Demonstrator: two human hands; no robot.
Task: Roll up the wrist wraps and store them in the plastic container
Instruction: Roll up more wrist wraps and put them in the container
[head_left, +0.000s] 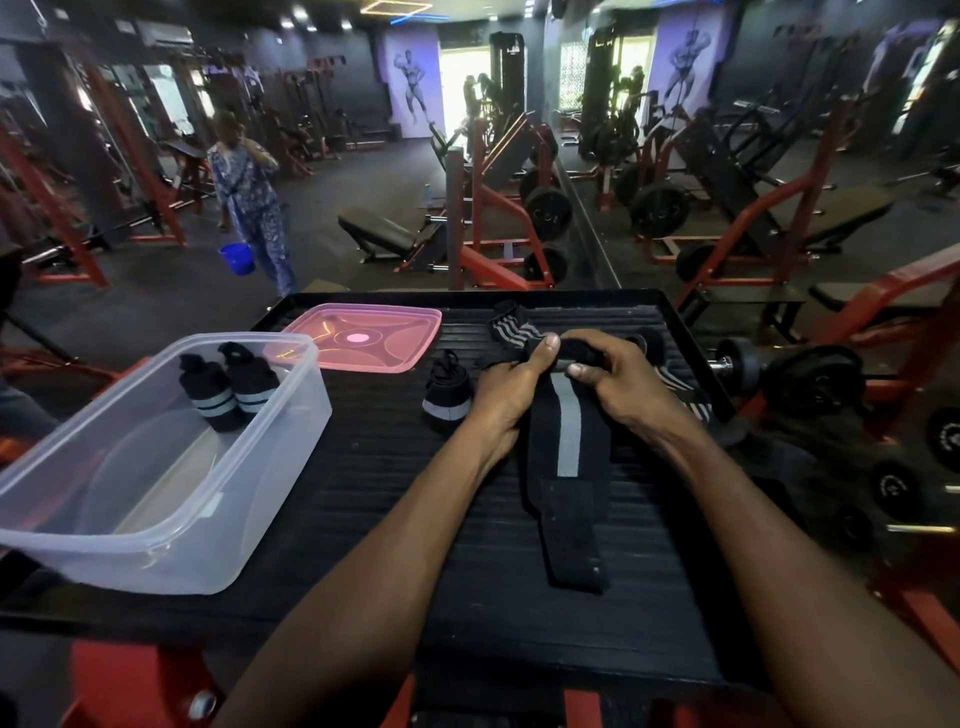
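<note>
A long black wrist wrap with a grey stripe lies stretched toward me on the black ribbed platform. My left hand and my right hand both pinch its far end, which is folded over between my fingers. A clear plastic container stands at the left with two rolled wraps in its far corner. One more rolled wrap sits just left of my left hand. Striped unrolled wraps lie behind my hands and to the right.
The pink lid lies upside down behind the container. A dumbbell rests off the platform's right edge, with weight plates below. A person carrying a blue bucket walks at the back left among red gym machines.
</note>
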